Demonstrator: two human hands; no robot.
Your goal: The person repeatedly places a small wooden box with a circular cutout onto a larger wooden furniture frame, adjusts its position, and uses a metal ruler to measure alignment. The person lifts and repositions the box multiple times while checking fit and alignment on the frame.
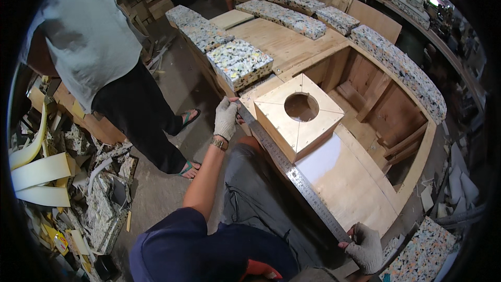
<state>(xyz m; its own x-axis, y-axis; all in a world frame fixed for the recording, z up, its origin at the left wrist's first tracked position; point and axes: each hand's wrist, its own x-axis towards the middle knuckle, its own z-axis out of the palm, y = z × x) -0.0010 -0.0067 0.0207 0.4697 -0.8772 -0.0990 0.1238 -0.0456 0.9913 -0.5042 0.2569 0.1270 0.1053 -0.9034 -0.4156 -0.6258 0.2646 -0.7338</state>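
A long, silver metal ruler (290, 169) ran from eleven to five o'clock along the edge of a pale, flat plywood panel (357, 180). The white-gloved left hand (226, 117) gripped its upper end; the white-gloved right hand (365, 248) pinched its lower end. Toward twelve o'clock from its middle stood a pale, square plywood box (297, 133) with a round hole. Uneven finger pressure could have skewed the ruler; a bump might have shifted the box, which neither hand steadied.
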